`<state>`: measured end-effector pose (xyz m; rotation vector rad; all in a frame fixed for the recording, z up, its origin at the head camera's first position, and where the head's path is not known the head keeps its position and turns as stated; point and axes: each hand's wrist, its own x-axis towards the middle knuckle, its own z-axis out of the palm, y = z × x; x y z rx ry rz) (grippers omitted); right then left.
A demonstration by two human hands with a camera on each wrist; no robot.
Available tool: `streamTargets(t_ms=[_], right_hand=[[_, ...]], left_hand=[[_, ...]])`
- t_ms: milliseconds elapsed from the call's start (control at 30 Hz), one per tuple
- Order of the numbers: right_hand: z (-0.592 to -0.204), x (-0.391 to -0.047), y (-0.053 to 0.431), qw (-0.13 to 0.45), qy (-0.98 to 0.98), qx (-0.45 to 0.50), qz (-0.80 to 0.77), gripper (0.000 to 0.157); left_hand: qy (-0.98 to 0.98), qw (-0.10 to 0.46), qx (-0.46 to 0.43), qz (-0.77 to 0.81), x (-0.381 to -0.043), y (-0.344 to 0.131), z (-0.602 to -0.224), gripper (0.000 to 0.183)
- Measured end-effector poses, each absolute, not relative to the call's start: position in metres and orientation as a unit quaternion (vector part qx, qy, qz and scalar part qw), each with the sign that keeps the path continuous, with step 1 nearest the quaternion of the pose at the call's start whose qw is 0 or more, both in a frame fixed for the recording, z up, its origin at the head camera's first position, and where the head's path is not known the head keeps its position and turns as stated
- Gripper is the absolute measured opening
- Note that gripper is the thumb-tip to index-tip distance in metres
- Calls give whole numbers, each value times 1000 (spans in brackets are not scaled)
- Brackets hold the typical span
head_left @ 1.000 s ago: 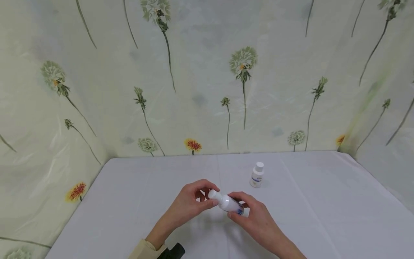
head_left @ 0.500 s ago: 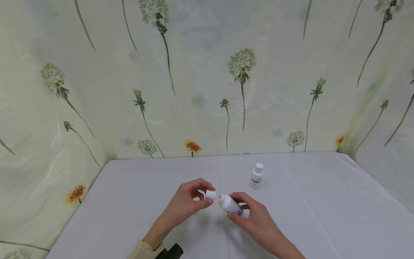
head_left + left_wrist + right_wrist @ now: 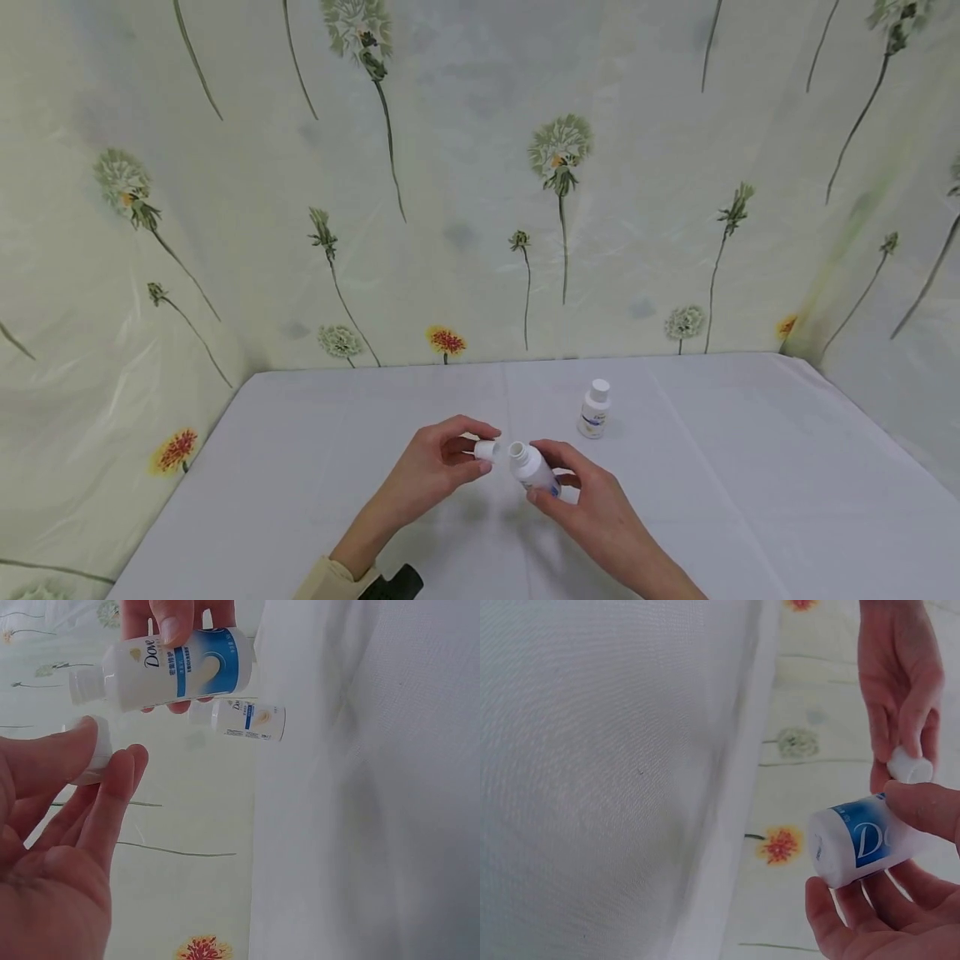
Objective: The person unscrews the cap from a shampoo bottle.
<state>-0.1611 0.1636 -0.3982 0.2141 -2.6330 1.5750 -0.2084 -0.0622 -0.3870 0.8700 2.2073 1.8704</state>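
My left hand (image 3: 442, 460) pinches a white bottle cap (image 3: 486, 451) between thumb and fingers. Just to its right, my right hand (image 3: 588, 492) grips a small white Dove bottle (image 3: 536, 470), whose bare neck tilts up toward the left. A narrow gap separates the cap from the bottle's mouth. In the left wrist view the bottle (image 3: 176, 667) shows its blue label, with the cap (image 3: 96, 754) beneath its neck. The right wrist view shows the bottle's base and the cap's hollow underside (image 3: 911, 768). Both hands are above the table.
A second white Dove bottle (image 3: 594, 410), capped, stands upright on the table farther back, to the right of the hands. White cloth covers the table (image 3: 337, 417). Behind it hangs a curtain (image 3: 465, 183) printed with dandelions, with more at both sides.
The cap has come off the bottle and moved slightly left with my left hand. In my right hand the bottle has tipped more upright, its open mouth now showing.
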Motion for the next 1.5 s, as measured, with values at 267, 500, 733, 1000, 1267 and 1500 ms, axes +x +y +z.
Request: streamTargets(t_ms=[267, 500, 733, 1000, 1267, 1500], right_hand=[[-397, -159, 164, 47, -845, 88, 525, 49], [-399, -158, 165, 38, -822, 102, 559, 47], [-398, -161, 165, 24, -808, 98, 580, 48], [-397, -164, 165, 21, -820, 70, 567, 47], [-401, -164, 167, 7, -812, 71, 579, 48], [-404, -164, 168, 11, -803, 82, 590, 48]], left_hand=[[746, 66, 280, 601, -208, -63, -388, 29], [747, 84, 263, 605, -207, -65, -389, 28], [771, 71, 265, 574, -211, -66, -392, 26], [780, 77, 261, 564, -216, -69, -398, 25], [764, 98, 263, 581, -219, -69, -403, 24], [761, 107, 253, 588, -219, -69, -404, 26]])
